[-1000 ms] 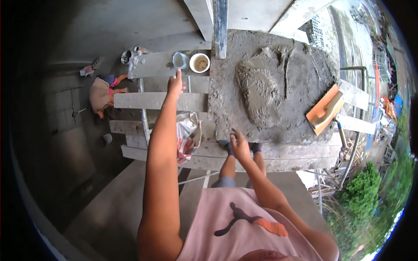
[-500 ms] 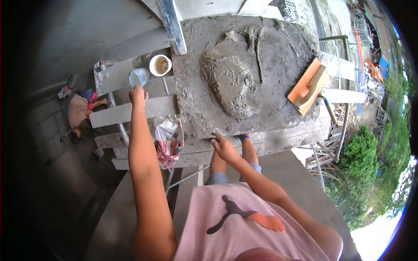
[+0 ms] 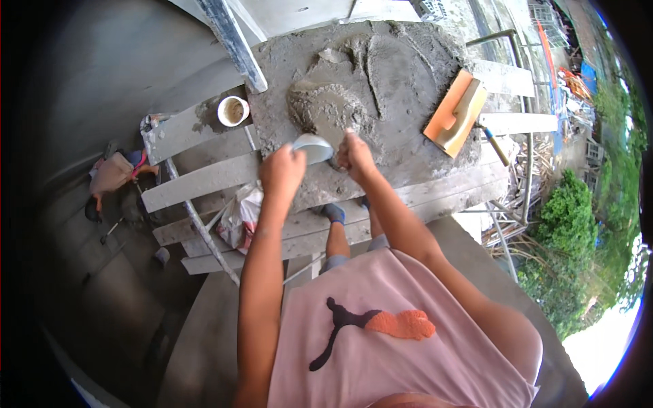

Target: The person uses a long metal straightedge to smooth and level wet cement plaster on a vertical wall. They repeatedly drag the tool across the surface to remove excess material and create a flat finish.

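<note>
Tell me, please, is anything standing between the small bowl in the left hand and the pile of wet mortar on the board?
Nothing visible does. The left hand holds the small bowl right at the near edge of the mortar pile. The right hand is beside the bowl, not in between. The orange float lies well off to the right.

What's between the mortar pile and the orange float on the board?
In the head view, only the bare mortar-smeared board separates the mortar pile from the orange float; nothing else sits there.

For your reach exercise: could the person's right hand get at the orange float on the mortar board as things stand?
Probably yes: the right hand is at the mortar heap, and only bare board lies between it and the orange float.
</note>
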Demonstrator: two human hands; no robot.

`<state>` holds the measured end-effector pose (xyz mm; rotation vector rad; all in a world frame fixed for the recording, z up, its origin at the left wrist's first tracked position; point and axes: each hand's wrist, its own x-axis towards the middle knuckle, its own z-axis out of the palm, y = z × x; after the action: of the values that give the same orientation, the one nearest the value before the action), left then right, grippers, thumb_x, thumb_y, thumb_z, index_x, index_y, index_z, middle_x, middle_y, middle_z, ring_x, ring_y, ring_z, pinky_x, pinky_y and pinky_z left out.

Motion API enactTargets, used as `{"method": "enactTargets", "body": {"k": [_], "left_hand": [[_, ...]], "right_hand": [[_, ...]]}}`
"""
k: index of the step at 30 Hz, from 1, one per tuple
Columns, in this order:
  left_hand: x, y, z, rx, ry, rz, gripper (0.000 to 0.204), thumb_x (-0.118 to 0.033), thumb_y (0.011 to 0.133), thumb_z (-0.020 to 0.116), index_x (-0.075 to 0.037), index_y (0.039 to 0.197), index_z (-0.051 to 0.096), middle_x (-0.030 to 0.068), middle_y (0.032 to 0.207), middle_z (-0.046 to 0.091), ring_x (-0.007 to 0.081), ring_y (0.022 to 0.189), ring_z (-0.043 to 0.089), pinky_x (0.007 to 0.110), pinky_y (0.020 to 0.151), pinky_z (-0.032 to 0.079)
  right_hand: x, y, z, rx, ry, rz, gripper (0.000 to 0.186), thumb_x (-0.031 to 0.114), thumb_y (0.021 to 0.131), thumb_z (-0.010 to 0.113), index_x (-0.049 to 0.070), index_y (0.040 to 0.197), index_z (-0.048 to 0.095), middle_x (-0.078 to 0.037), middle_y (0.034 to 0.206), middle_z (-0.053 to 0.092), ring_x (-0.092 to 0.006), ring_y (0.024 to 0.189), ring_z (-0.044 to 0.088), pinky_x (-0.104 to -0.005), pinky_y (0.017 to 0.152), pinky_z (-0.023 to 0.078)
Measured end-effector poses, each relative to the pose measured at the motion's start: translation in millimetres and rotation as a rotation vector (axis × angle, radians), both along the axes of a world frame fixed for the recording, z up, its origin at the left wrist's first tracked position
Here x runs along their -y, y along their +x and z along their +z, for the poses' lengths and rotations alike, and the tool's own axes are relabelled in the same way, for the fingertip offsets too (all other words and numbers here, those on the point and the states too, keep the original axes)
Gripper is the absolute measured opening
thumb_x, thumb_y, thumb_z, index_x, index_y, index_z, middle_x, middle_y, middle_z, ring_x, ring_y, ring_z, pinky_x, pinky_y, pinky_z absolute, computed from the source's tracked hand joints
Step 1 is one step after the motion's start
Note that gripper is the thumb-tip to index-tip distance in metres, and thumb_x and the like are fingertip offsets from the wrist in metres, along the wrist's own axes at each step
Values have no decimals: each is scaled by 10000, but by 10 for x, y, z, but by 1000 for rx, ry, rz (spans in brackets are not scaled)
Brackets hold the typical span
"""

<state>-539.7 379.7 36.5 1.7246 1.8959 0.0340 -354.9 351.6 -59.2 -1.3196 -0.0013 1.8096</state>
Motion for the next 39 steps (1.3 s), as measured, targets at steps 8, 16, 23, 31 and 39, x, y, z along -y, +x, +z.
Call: {"method": "enactTargets", "body": {"k": [8, 16, 23, 31, 39], "left_hand": [[-357, 1048, -52, 166, 375, -84, 195, -209, 851, 560, -32, 908, 501, 187, 891, 615, 403, 797, 617, 491, 669, 496], [-801, 1467, -25, 66, 573, -195, 218, -235, 828, 615, -70, 883, 484, 133, 896, 594, 367, 771, 627, 475, 636, 507], [-1021, 1498, 74, -24, 517, -138, 215, -265, 852, 563, -62, 907, 517, 141, 962, 618, 382, 803, 636, 486, 682, 512], [-1053, 1573, 238, -100, 426, -146, 238, -268, 875, 538, -46, 945, 582, 163, 931, 649, 354, 820, 658, 460, 700, 524], [-988, 1593, 280, -138, 394, -142, 237, -263, 867, 553, -43, 951, 588, 165, 926, 653, 350, 805, 660, 459, 701, 528]], "right_hand": [[-543, 337, 326, -240, 148, -355, 282, 183, 971, 362, 33, 1144, 528, -101, 1005, 621, -215, 838, 625, -348, 698, 526], [-914, 719, -12, -620, 332, -440, 270, 267, 985, 342, 110, 1019, 559, -40, 830, 623, -132, 516, 513, -248, 380, 357], [-901, 657, 291, -473, 53, -252, 189, 183, 987, 353, 125, 813, 395, 60, 555, 293, -66, 426, 272, -215, 352, 213], [-866, 795, 95, -385, 105, -64, 213, 203, 953, 434, 156, 750, 389, 48, 605, 313, -106, 491, 312, -273, 459, 310], [-667, 1125, 492, 79, 198, 330, 231, 145, 930, 464, 77, 1147, 423, 5, 688, 488, -98, 554, 453, -248, 481, 382]]}}
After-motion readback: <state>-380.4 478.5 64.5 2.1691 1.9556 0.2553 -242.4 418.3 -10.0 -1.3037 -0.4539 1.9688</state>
